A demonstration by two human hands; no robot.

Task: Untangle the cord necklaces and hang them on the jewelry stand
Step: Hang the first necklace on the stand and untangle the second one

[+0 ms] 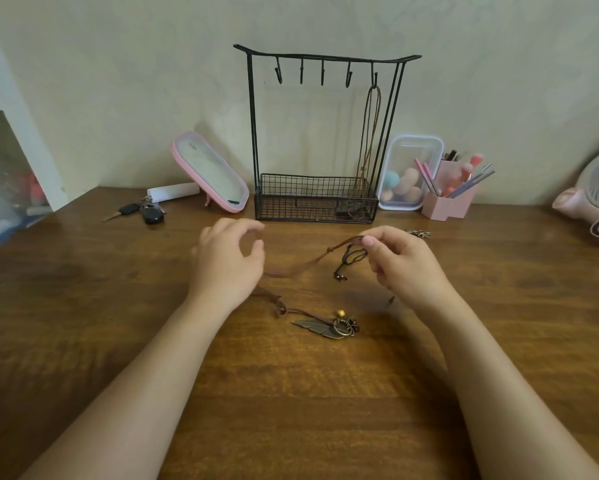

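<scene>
- near the middle of the wooden table (291, 393), just in front of the jewelry stand (253, 133), both hands hovered over the tangle
- the right hand (405, 265) pinched the brown cord (312, 259) between thumb and forefinger, lifting its top end off the wood
- the left hand (229, 261) was held loosely curled with thumb and forefinger apart and nothing visible between them; the brown cord ran behind its heel, and whether it touched could not be told
- from there the cord trailed nearer to a feather pendant (320, 328) lying flat beside a small gold bead
- a thin black cord (351, 256) hung in a small loop just under the right-hand pinch, its beaded ends dangling
- one necklace (372, 126) already hung from the rightmost hook, its lower end down in the wire basket (315, 199); the other four hooks (322, 72) were bare
- the cords looked soft, light and limp, so they would likely sag and snag rather than slide; the metal pendant looked like the only real weight
- best hold probably lay on the cord itself close to each crossing, easing loops open rather than tugging the pendant
</scene>
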